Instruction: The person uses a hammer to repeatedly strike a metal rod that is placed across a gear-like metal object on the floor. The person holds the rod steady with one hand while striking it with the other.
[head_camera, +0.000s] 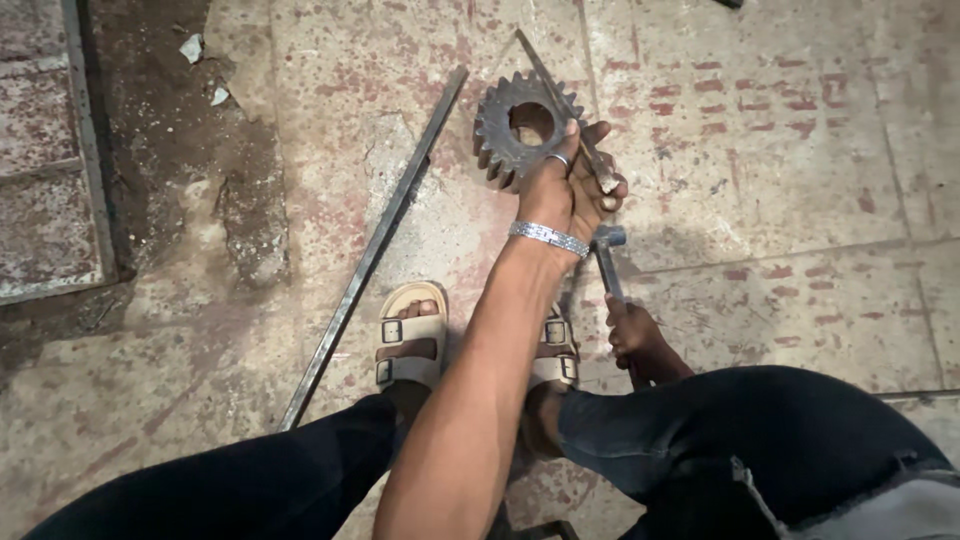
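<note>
My left hand (575, 185), with a ring and a silver bracelet, grips a thin metal rod (548, 72) that lies across a rusty toothed gear (522, 126) on the floor. The fingers also press on the gear's rim. Just below, my right hand (636, 338) is closed around the handle of a hammer (606, 250), whose head sits close under the left hand. The lower end of the rod is hidden in the left fist.
A long flat metal bar (375, 250) lies diagonally on the worn concrete floor (780, 150) to the left. My sandalled feet (410, 340) rest between bar and hammer. A metal frame (85, 150) and broken patch of floor are at far left.
</note>
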